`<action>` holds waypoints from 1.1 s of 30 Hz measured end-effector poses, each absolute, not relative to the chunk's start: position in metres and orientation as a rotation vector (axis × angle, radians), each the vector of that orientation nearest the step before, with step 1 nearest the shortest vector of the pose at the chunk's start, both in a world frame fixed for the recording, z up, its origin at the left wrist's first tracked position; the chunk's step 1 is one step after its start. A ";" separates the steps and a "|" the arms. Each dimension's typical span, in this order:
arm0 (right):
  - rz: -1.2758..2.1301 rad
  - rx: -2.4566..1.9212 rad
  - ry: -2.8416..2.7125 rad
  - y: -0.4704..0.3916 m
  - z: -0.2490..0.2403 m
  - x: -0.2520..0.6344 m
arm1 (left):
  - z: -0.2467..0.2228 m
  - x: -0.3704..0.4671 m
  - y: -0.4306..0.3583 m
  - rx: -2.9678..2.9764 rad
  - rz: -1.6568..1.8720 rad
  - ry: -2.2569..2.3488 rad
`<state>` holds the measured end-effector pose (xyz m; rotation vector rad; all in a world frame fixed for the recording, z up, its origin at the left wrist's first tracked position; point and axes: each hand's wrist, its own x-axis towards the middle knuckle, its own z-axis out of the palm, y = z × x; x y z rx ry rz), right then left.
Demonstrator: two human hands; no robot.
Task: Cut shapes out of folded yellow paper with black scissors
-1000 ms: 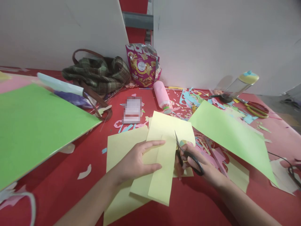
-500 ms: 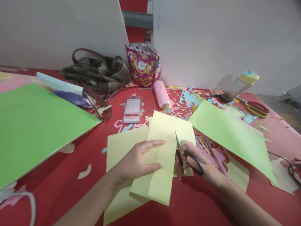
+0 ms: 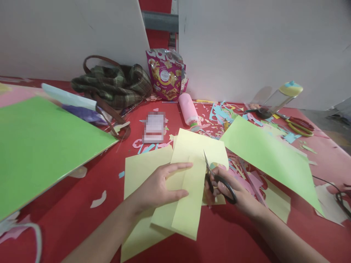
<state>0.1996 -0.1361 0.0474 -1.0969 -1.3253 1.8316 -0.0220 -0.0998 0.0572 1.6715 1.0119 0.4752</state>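
Note:
My left hand [image 3: 156, 184] lies on the folded pale yellow paper [image 3: 189, 204], its index finger and thumb stretched apart across the sheet. Its other fingers are mostly hidden. Black-handled scissors [image 3: 225, 187] are in my right hand [image 3: 229, 184], with fingers in the loops. The blades point up and away, overlapping the right edge of the folded strip; whether they are cutting I cannot tell. Under the folded piece is another pale yellow sheet [image 3: 139, 171].
Green sheets lie left [image 3: 49, 146] and right [image 3: 271, 157]. Behind are a plaid bag [image 3: 115, 84], a purple snack packet [image 3: 166, 75], a pink bottle [image 3: 188, 109] and a blurred-out card [image 3: 154, 127]. Paper scraps [image 3: 222, 113], red-and-yellow-handled scissors [image 3: 300, 126] and a clear container [image 3: 282, 98] sit right.
Almost nothing differs. Both hands, the scissors and the folded paper keep nearly the same place, with only a tiny shift of the paper's near end to the left.

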 end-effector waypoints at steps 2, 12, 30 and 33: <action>1.841 -1.092 -1.320 -0.136 0.046 0.200 | 0.057 -0.022 -0.099 1.673 0.487 1.014; 1.817 -1.085 -1.359 -0.135 0.051 0.199 | 0.060 -0.026 -0.095 1.681 0.456 0.989; 1.817 -1.072 -1.349 -0.132 0.052 0.202 | 0.061 -0.029 -0.092 1.703 0.420 0.973; 1.868 -1.014 -1.354 -0.131 0.050 0.205 | 0.060 -0.030 -0.092 1.704 0.414 0.959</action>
